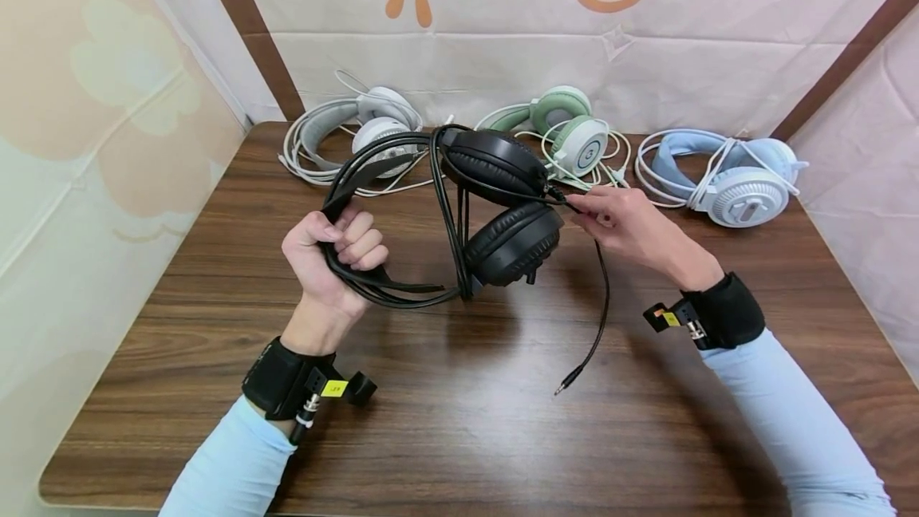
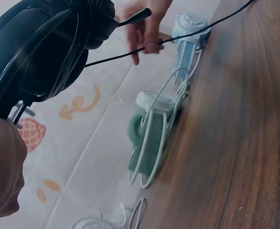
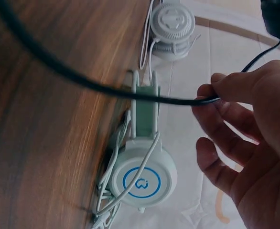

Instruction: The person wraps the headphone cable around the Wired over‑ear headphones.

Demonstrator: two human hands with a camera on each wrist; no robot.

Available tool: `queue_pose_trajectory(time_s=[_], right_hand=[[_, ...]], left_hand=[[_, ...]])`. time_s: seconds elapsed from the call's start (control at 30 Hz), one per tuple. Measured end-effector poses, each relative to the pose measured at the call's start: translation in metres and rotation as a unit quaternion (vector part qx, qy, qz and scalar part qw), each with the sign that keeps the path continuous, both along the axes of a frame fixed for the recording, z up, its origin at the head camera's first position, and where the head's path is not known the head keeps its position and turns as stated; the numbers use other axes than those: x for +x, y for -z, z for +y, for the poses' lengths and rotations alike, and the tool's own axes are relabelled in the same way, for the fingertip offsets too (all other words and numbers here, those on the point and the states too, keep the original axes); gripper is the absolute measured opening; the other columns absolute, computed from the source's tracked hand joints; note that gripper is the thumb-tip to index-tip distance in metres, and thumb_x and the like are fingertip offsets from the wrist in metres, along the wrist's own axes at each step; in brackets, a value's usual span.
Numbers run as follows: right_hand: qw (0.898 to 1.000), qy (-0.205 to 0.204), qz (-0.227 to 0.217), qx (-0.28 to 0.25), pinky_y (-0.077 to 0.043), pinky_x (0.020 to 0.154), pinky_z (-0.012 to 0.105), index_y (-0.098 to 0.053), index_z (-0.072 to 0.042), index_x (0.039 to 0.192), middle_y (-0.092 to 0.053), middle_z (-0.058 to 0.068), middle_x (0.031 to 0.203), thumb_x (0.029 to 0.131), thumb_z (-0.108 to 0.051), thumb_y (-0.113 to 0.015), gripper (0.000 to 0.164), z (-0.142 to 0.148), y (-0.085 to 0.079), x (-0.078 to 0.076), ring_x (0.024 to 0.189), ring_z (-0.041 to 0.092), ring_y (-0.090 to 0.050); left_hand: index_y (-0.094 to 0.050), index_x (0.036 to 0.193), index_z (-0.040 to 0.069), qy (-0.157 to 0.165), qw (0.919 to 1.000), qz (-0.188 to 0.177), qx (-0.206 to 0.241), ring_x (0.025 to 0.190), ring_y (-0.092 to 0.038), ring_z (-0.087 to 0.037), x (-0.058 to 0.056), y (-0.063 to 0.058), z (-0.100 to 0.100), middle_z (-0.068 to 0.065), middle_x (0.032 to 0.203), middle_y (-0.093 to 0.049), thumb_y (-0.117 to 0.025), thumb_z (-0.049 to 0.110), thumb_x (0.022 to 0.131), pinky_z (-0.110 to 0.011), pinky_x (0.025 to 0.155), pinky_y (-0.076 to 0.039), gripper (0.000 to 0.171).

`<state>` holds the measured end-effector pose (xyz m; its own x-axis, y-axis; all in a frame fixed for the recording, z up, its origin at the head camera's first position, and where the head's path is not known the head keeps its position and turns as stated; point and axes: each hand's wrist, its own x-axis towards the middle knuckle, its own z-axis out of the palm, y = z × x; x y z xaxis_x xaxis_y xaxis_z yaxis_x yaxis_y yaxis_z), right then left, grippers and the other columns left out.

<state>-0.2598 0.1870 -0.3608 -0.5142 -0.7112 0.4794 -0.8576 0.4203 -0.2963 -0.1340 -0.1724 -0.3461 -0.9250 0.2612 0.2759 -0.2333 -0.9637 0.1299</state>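
Note:
My left hand (image 1: 333, 258) grips a black headset (image 1: 513, 242) by its headband, holding it over the table with the ear cups pointing right. Black cable is looped round the band and between the cups. Just right of the cups, my right hand (image 1: 632, 226) pinches the black cable (image 3: 178, 101) between thumb and fingertips. From there the loose end hangs down to a metal-tipped plug (image 1: 572, 377). In the left wrist view, a short microphone boom (image 2: 136, 17) sticks out from one cup.
Along the back of the wooden table (image 1: 459, 437) lie a white headset (image 1: 384, 134), a green and white headset (image 1: 580, 146) and a light blue headset (image 1: 747, 194), each with its pale cable wrapped about it. A patterned cloth (image 1: 459, 14) hangs behind.

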Motion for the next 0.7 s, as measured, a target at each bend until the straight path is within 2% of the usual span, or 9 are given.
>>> queue_pose_trajectory(time_s=[0.13, 0.27, 0.47, 0.7], right_hand=[[1.0, 0.005, -0.007, 0.01, -0.048, 0.062, 0.03, -0.07, 0.0, 0.122, -0.067, 0.009, 0.09, 0.085, 0.011, -0.068, 0.039, -0.003, 0.0, 0.012, 0.074, 0.016, -0.059], [0.999, 0.008, -0.024, 0.028, -0.048, 0.063, 0.03, -0.066, 0.003, 0.126, -0.06, 0.01, 0.093, 0.086, 0.011, -0.063, 0.04, -0.01, 0.001, 0.023, 0.075, 0.015, -0.055], [0.997, -0.021, -0.026, 0.063, -0.052, 0.069, 0.034, -0.061, 0.006, 0.133, -0.056, 0.014, 0.101, 0.087, 0.013, -0.06, 0.047, -0.022, 0.005, 0.041, 0.08, 0.018, -0.056], [0.993, -0.057, -0.044, 0.097, -0.052, 0.067, 0.028, -0.063, 0.002, 0.133, -0.055, 0.009, 0.102, 0.09, 0.009, -0.061, 0.043, -0.038, 0.005, 0.064, 0.076, 0.012, -0.053]], left_hand=[[-0.027, 0.068, 0.014, -0.022, 0.9996, -0.019, 0.007, 0.046, -0.018, -0.008, -0.001, -0.004, -0.003, 0.006, 0.058, -0.021, -0.045, 0.0, 0.067, -0.018, 0.048, -0.016, 0.023], [-0.022, 0.065, 0.018, -0.034, 0.9985, -0.039, 0.02, 0.045, -0.018, -0.007, -0.004, -0.007, -0.006, 0.007, 0.056, -0.02, -0.044, 0.001, 0.066, -0.018, 0.047, -0.017, 0.028], [-0.019, 0.064, 0.02, -0.04, 0.9966, -0.065, 0.033, 0.045, -0.018, -0.007, -0.006, -0.008, -0.006, 0.007, 0.055, -0.019, -0.043, 0.001, 0.066, -0.018, 0.047, -0.017, 0.031], [-0.02, 0.064, 0.02, -0.044, 0.9954, -0.076, 0.038, 0.045, -0.017, -0.006, -0.006, -0.007, -0.006, 0.008, 0.055, -0.02, -0.043, 0.002, 0.066, -0.018, 0.046, -0.016, 0.029]])
